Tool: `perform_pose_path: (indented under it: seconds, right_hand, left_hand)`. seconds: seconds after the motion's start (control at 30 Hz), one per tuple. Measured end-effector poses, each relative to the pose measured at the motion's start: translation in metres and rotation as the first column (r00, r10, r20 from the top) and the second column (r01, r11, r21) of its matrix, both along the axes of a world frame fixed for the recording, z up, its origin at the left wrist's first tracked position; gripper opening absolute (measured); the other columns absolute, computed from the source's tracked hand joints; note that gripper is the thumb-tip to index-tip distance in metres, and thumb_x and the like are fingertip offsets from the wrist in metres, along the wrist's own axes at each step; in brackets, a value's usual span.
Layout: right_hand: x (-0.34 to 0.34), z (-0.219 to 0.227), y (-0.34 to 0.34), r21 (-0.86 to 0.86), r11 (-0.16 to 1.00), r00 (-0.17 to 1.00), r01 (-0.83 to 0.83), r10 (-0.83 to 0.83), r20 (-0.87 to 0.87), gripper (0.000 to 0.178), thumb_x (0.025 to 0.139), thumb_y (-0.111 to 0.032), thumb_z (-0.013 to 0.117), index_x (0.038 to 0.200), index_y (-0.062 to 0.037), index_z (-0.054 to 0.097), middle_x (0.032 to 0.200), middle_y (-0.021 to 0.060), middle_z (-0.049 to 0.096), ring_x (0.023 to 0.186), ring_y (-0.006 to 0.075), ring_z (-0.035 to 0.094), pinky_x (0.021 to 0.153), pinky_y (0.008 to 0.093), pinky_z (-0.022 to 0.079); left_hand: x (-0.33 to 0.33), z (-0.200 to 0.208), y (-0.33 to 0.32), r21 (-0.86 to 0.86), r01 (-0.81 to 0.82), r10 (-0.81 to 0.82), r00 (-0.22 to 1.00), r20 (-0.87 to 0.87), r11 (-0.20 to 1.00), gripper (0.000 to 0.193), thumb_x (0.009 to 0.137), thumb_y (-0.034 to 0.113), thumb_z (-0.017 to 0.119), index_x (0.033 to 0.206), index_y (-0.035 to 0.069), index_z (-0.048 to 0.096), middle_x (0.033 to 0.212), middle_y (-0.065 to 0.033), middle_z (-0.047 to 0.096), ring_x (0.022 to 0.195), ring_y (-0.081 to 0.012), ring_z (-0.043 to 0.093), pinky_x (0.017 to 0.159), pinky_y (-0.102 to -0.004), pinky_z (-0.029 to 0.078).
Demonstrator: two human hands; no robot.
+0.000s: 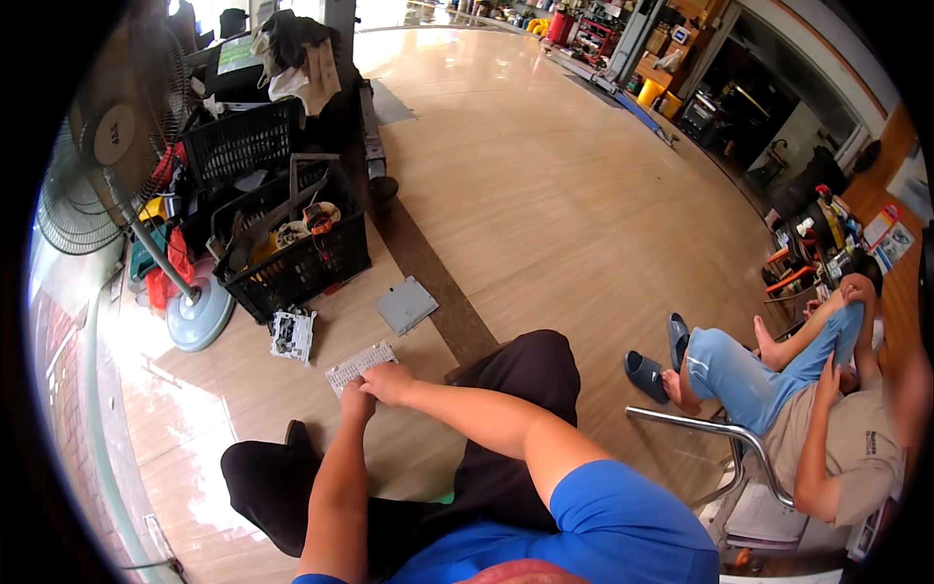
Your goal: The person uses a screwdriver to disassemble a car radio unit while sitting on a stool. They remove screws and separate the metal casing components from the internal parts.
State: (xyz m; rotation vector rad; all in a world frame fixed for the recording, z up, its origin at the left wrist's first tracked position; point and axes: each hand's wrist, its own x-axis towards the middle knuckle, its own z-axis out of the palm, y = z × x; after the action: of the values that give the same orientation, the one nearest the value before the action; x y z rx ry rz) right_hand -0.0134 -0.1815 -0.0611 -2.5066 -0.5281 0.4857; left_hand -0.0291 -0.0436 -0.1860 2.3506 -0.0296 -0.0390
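Observation:
Between my knees, just above the floor, my left hand [358, 397] and my right hand [386, 383] meet at the near edge of a pale grey panel [356, 364] covered in rows of small openings or raised shapes. Both hands look closed, their fingertips bunched together. What sits between them is hidden, and whether they grip the panel's edge is unclear. Farther off lies a flat grey plate [406, 305] with a small notch or tab on one side. To its left is a light metal-coloured part full of cavities [292, 336].
A black plastic crate [311, 263] of tools and parts stands at the left, beside a standing fan [107, 136] on a round base [198, 311]. At the right a person in light blue trousers [759, 370] sits near a chrome chair frame [720, 428]; dark slippers [646, 378] lie close by.

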Motion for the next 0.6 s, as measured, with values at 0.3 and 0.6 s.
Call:
perform_pose_path:
  seconds: [0.3,0.6]
  right_hand:
    - [-0.002,-0.008,0.001,0.072,0.99,0.991,-0.123,0.119,0.061,0.026,0.085,-0.02,0.048,0.091,-0.0026,0.066,0.096,0.0224,0.064,0.092,0.0383,0.061,0.083,0.0451,0.047]
    - [-0.004,-0.013,-0.001,0.148,0.978,0.989,-0.145,0.137,0.063,0.027,0.079,-0.015,0.046,0.087,-0.0018,0.068,0.094,0.0236,0.064,0.09,0.0389,0.062,0.082,0.0448,0.049]
  left_hand:
    - [0.005,0.001,0.0,0.118,0.048,-0.044,0.998,-0.042,0.992,0.021,0.077,0.021,0.061,0.087,0.003,0.066,0.088,-0.0219,0.066,0.085,-0.04,0.062,0.072,-0.0462,0.049]
    - [0.001,-0.004,0.0,0.084,0.038,-0.035,0.999,-0.035,0.996,0.023,0.074,0.016,0.065,0.092,0.002,0.062,0.088,-0.0221,0.065,0.087,-0.0401,0.062,0.073,-0.046,0.05]
